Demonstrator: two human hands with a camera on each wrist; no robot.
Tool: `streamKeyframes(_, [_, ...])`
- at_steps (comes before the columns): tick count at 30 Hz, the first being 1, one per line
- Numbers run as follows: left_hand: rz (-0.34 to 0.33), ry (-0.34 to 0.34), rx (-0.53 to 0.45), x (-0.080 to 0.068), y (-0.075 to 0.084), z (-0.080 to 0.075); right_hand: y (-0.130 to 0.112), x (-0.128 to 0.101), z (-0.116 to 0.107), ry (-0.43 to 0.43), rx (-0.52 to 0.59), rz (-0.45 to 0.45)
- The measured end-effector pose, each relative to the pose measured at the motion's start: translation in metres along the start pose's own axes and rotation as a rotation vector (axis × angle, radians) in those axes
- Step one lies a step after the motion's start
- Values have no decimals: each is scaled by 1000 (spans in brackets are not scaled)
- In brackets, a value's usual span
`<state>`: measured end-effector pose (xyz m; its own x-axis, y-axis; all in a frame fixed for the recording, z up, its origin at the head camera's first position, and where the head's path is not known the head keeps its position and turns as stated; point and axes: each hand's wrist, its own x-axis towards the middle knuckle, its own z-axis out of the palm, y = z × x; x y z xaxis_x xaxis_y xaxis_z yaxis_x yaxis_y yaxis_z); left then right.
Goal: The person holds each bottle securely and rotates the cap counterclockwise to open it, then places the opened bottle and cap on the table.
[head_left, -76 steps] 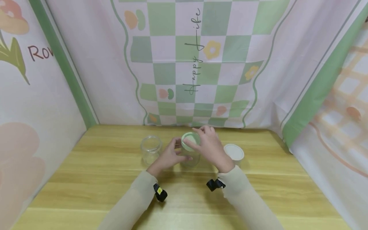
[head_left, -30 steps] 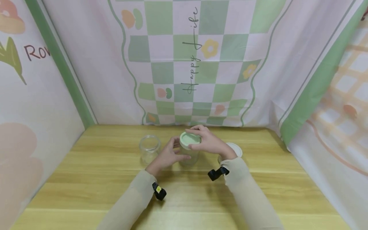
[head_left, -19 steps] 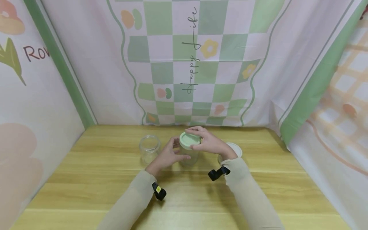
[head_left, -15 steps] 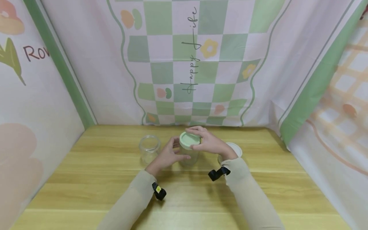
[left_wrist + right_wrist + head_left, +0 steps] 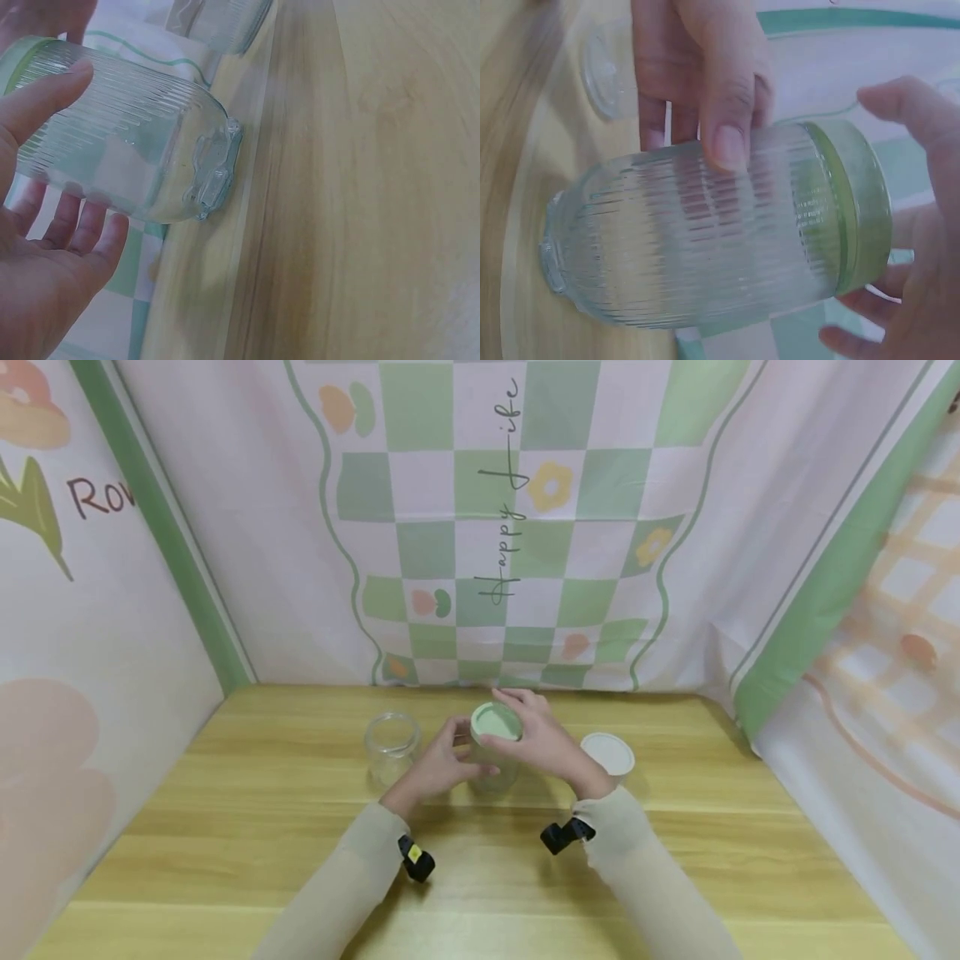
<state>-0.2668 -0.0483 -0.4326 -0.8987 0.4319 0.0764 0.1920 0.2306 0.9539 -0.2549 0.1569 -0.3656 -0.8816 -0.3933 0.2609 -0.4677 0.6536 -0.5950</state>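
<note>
A ribbed clear glass jar [image 5: 491, 774] stands on the wooden table [image 5: 300, 827] with a pale green lid [image 5: 495, 724] on top. My left hand [image 5: 457, 758] grips the jar's body, with the thumb [image 5: 727, 97] across the ribs and the fingers [image 5: 71, 225] behind. My right hand [image 5: 517, 722] holds the green lid [image 5: 855, 202] by its rim, fingers curled over the far edge. The jar [image 5: 127, 142] looks empty, and its base touches the table.
A second clear jar [image 5: 392, 745] stands open, without a lid, just left of my left hand. A white round lid [image 5: 607, 753] lies right of my right wrist. Patterned cloth walls [image 5: 525, 527] close in the table at the back and on both sides.
My right hand has twisted on the green lid. Its wrist swung back toward me, uncovering the white lid. My left hand kept its hold on the jar, which stayed in place.
</note>
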Motion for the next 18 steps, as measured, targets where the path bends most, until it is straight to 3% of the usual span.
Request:
streamKeyframes(5, [-13,10,-6,-1,1,1,-7,-5,8,100,-183,77])
streamKeyframes(10, [-15,9,-13,0,-1,0,-13,-8,14,169,-355,51])
streamKeyframes(18, [-17,5,-15,0,-1,0,-12,-8,17,237,-359,-25])
